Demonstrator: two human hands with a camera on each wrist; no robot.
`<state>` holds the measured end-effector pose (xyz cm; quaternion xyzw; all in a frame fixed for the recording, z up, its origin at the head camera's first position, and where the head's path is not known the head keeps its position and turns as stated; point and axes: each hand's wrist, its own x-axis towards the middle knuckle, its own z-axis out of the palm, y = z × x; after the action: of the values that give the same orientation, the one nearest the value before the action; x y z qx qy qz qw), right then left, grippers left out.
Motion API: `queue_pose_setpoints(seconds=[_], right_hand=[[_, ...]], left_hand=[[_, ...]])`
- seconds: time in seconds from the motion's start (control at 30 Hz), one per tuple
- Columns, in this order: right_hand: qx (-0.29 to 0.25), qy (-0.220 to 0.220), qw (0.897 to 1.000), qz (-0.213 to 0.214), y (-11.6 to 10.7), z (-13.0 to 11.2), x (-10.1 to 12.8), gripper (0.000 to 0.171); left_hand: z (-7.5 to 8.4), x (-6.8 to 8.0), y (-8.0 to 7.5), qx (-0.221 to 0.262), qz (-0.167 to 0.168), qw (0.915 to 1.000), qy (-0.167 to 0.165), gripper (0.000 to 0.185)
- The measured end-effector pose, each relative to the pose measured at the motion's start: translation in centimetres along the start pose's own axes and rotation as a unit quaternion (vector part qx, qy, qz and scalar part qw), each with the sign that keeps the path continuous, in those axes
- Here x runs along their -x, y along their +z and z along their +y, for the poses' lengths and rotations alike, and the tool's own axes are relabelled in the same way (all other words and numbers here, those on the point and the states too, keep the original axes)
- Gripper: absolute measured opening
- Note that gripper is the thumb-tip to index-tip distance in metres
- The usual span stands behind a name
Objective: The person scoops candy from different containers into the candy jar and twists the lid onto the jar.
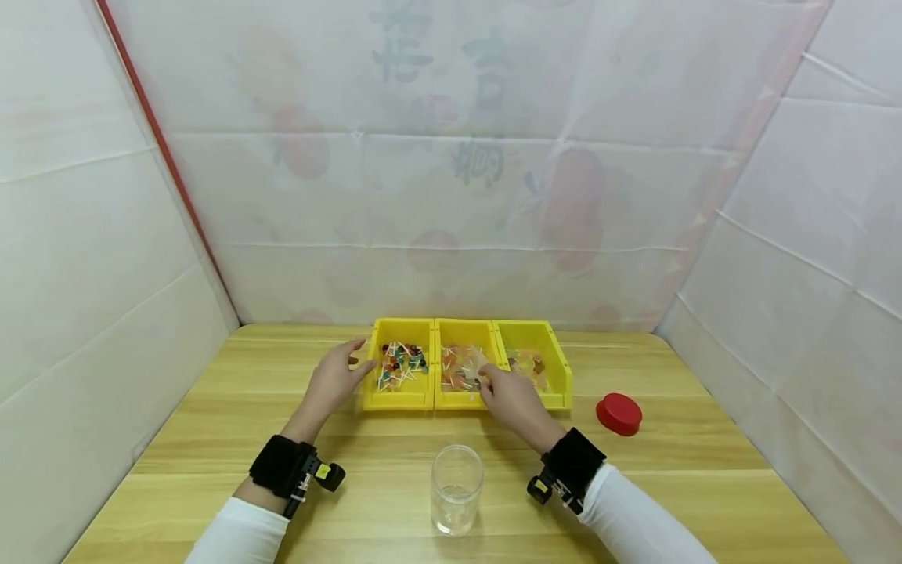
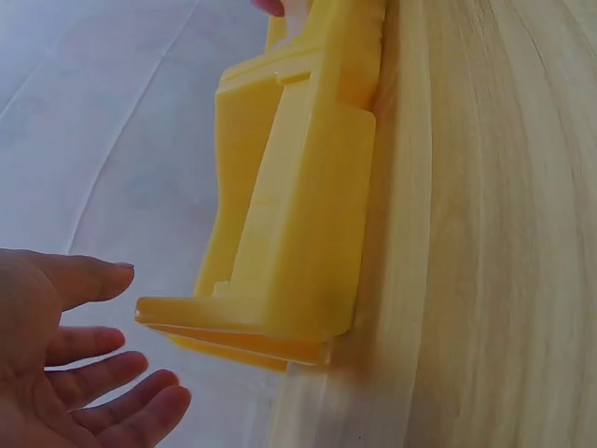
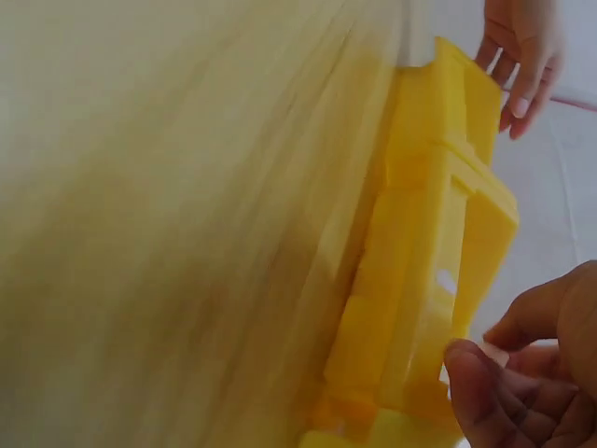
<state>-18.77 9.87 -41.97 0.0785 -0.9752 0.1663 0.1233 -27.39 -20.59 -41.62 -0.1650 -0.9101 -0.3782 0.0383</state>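
Three joined yellow bins stand at the back of the table. The left bin (image 1: 399, 402) holds small lollipops with dark, teal and red heads; the middle bin (image 1: 458, 401) has orange-toned ones. In the right bin (image 1: 560, 368) are yellowish and brown candies. My left hand (image 1: 338, 376) is beside the left bin's outer wall, fingers spread and holding nothing. Over the front of the middle bin, my right hand (image 1: 513, 395) has its thumb and forefinger brought together at a small pale thing (image 3: 498, 354), blurred and partly hidden by the fingers.
A clear, round jar (image 1: 456, 493) stands upright near the front of the wooden table (image 1: 380, 486). To the right of the bins lies a red round lid (image 1: 620, 413). Pale cloth walls (image 1: 437, 196) enclose the back and sides.
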Motion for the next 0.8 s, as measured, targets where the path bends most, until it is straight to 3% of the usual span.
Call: queue_pose_setpoints(seconds=[0.27, 0.4, 0.5, 0.6, 0.8], right_hand=[[0.025, 0.017, 0.999, -0.011, -1.1, -1.1, -2.4, 0.023], [0.032, 0.043, 0.997, -0.062, -2.2, -1.3, -3.2, 0.015], [0.020, 0.076, 0.991, -0.105, -3.3, -1.4, -3.5, 0.034], [0.029, 0.094, 0.985, -0.144, -4.5, -1.5, -3.8, 0.039], [0.035, 0.069, 0.981, -0.177, -6.6, -1.1, -3.7, 0.028]], left_hand=[[-0.2, -0.2, 0.6, 0.002, -0.042, 0.9989, -0.021, 0.053], [-0.1, -0.2, 0.8, 0.009, -0.044, 0.9988, -0.021, 0.052], [0.0, -0.3, 1.0, 0.016, -0.047, 0.9985, -0.022, 0.052], [0.0, -0.4, 1.0, 0.021, -0.047, 0.9985, -0.020, 0.052], [-0.1, -0.4, 1.0, 0.033, -0.055, 0.9977, -0.023, 0.058]])
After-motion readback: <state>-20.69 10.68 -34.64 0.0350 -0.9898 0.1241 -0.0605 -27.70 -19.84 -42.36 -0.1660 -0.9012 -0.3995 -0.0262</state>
